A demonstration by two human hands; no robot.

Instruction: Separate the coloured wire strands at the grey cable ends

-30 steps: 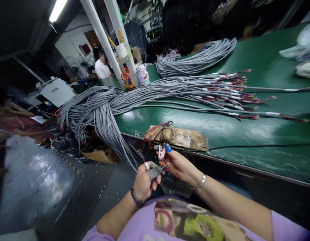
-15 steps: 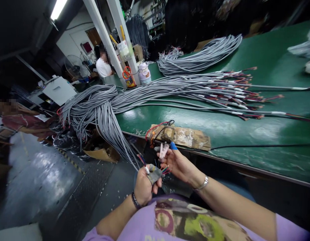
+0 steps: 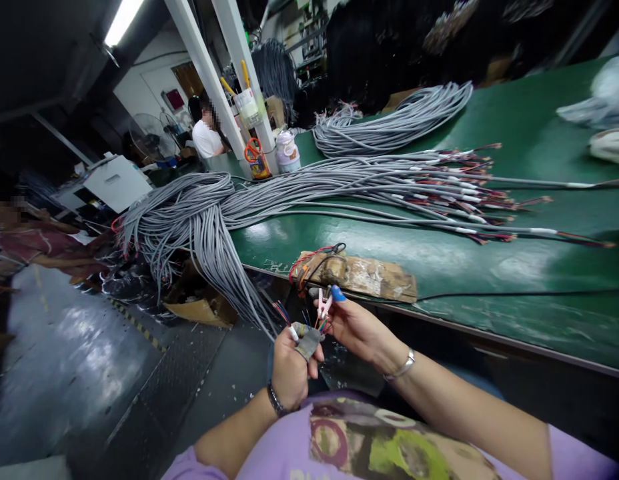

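My left hand is closed around the end of a grey cable, and its thumb is wrapped in grey tape. Thin coloured wires fan out above the hand, near a white sleeve. My right hand, with blue tape on a fingertip, grips a small pale-pink clip-like tool. The tool is close to the coloured wires sticking out on the right of my left hand. Whether its jaws touch them I cannot tell.
Grey cable bundles lie along the green table, some hanging off its near edge. A wooden block with wires sits at that edge. Behind are a bottle, a coiled bundle and a person in white.
My right hand and the pink tool have shifted slightly left, closer to the wires by my left hand. My left hand keeps its hold. The view has turned slightly.
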